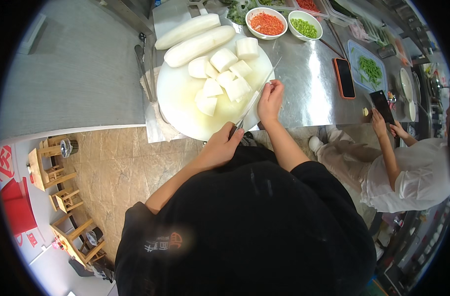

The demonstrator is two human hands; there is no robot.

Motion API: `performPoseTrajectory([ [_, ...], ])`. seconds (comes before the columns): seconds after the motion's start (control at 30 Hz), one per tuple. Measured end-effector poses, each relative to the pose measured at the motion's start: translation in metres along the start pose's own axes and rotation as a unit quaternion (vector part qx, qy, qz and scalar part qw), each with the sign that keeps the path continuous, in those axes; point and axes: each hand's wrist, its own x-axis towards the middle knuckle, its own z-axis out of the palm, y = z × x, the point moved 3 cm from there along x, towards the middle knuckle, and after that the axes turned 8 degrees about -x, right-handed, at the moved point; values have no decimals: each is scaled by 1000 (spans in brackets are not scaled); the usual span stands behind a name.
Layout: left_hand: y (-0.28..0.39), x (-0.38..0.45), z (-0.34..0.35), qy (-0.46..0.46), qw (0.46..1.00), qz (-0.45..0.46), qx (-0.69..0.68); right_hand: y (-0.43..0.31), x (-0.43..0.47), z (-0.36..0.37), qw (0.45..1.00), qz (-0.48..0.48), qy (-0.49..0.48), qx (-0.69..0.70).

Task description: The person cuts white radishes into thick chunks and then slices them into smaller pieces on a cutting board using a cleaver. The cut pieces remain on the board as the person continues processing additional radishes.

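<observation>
My left hand (222, 143) is closed around the dark handle of a kitchen knife (253, 99). Its long blade points up and to the right, over the edge of a round white cutting board (184, 111). My right hand (271, 101) has its fingers curled beside the blade, with a small pale bit at the fingertips; whether it grips the blade is unclear. Cut chunks of peeled white radish (238, 88) lie in a loose group on the board. Two whole peeled white radishes (199, 46), (188, 31) rest side by side at the board's far left.
A bowl of chopped red pepper (266, 24) and a bowl of chopped green vegetable (303, 28) stand behind the board. A phone (344, 77) lies on the steel counter (299, 81). At right, a co-worker (406, 177) holds a cleaver (381, 106). Tongs (145, 72) lie left.
</observation>
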Motion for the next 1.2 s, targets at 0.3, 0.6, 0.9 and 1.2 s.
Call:
performPoseTrajectory([
  [0.3, 22, -13, -2, -3, 1000, 6, 23, 8, -3, 8, 999, -28, 23, -33],
  [0.6, 25, -18, -4, -12, 1000, 0, 27, 5, -2, 8, 998, -40, 28, -43],
  [0.9, 21, -15, -5, -33, 999, 13, 14, 3, -2, 7, 999, -26, 21, -24],
  [1.2, 11, 10, -3, -45, 999, 20, 12, 4, -3, 7, 997, -42, 32, -50],
])
